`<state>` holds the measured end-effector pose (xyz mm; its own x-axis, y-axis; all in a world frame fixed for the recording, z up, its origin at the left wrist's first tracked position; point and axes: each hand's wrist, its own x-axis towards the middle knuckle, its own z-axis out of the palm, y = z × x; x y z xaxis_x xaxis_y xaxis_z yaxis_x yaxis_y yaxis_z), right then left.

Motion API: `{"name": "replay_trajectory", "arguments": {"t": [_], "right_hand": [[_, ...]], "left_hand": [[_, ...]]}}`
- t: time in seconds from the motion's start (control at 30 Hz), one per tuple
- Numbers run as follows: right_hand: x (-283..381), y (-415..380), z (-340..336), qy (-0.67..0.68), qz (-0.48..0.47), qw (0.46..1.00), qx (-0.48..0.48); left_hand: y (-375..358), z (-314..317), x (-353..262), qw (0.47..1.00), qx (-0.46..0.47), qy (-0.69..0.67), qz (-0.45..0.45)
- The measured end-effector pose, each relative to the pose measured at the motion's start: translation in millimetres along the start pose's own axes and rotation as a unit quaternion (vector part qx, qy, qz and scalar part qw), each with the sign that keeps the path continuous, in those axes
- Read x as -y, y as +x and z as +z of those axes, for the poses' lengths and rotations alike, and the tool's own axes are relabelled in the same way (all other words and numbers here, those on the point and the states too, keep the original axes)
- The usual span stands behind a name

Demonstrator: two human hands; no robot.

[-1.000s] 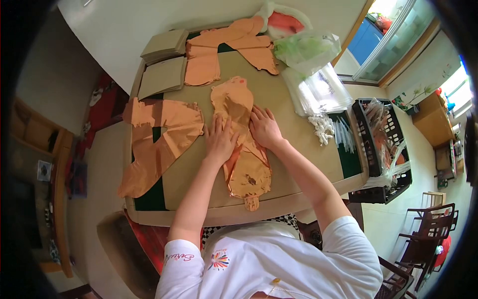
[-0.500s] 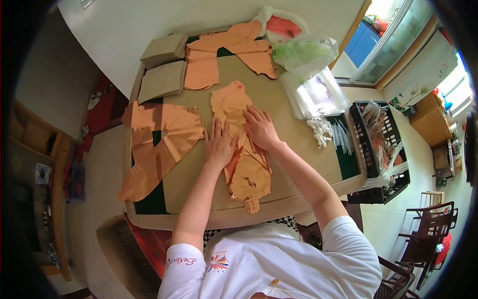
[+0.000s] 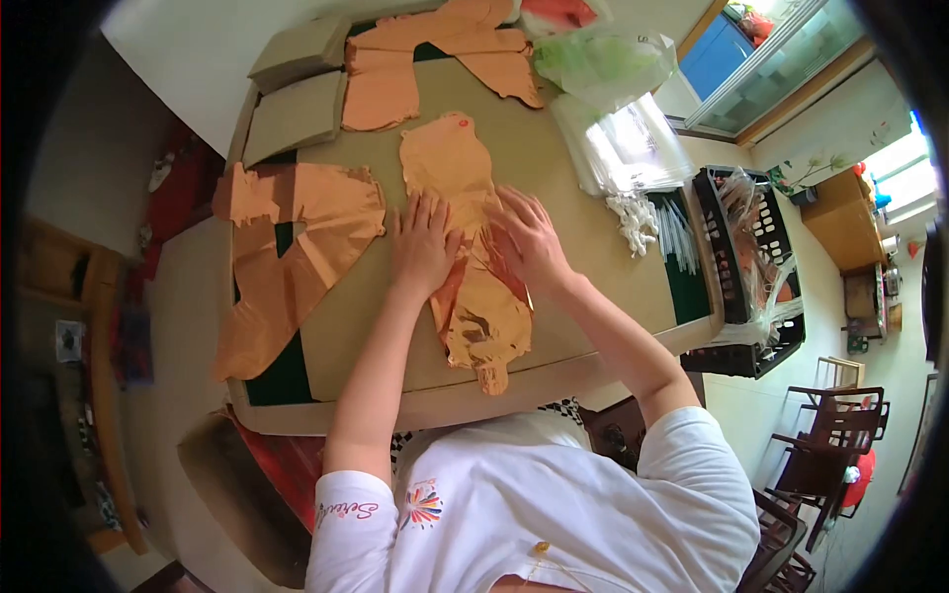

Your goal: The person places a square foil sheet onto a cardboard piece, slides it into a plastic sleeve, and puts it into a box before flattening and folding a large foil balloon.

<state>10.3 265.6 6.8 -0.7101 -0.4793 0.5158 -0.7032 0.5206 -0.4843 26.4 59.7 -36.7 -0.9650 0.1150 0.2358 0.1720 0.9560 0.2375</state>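
Observation:
A flat, deflated copper-coloured foil balloon [image 3: 450, 163] lies lengthwise in front of me, its short tail [image 3: 491, 379] towards my body. Its middle is folded and creased, and a small red mark shows near the far end. My left hand [image 3: 423, 247] rests on the balloon's left edge, fingers stretched forward. Across from it, my right hand [image 3: 534, 242] lies along the right edge with fingers extended and slightly apart. The foil under both palms is hidden.
More flat copper foil balloons [image 3: 331, 222] lie at left and at the back [image 3: 386, 84]. Stacked cardboard pieces [image 3: 297, 114] sit back left. Clear plastic bags [image 3: 633, 148], white ties [image 3: 633, 222] and clear straws [image 3: 675, 237] lie at right, beside a black crate [image 3: 727, 252].
The view has shifted, so the table appears higher. My right hand has slid nearer to me along the balloon and slightly outward. My left hand stays at nearly the same place.

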Motion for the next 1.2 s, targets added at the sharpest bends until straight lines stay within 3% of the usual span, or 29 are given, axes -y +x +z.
{"name": "replay_trajectory", "arguments": {"t": [0.1,0.27,0.6,0.9,1.07,1.2], "right_hand": [[23,-55,-25,0.002,-0.030,0.997,0.071],[52,-121,-49,-0.050,0.013,0.984,0.171],[53,-129,-53,-0.067,-0.015,0.966,0.249],[45,-124,-55,-0.054,0.007,0.984,0.167],[31,-39,-29,-0.058,0.016,0.997,0.047],[-1,21,24,-0.093,0.045,0.994,0.036]], "left_hand": [[-1,1,-1,0.999,-0.024,-0.027,0.002],[0,0,0,0.998,-0.045,-0.033,0.005],[0,-5,0,0.998,-0.034,-0.044,0.002],[1,-8,-1,0.999,-0.024,-0.032,0.000],[1,-6,-1,0.999,-0.022,-0.034,0.005],[0,-8,-1,1.000,-0.016,-0.022,0.008]]}}
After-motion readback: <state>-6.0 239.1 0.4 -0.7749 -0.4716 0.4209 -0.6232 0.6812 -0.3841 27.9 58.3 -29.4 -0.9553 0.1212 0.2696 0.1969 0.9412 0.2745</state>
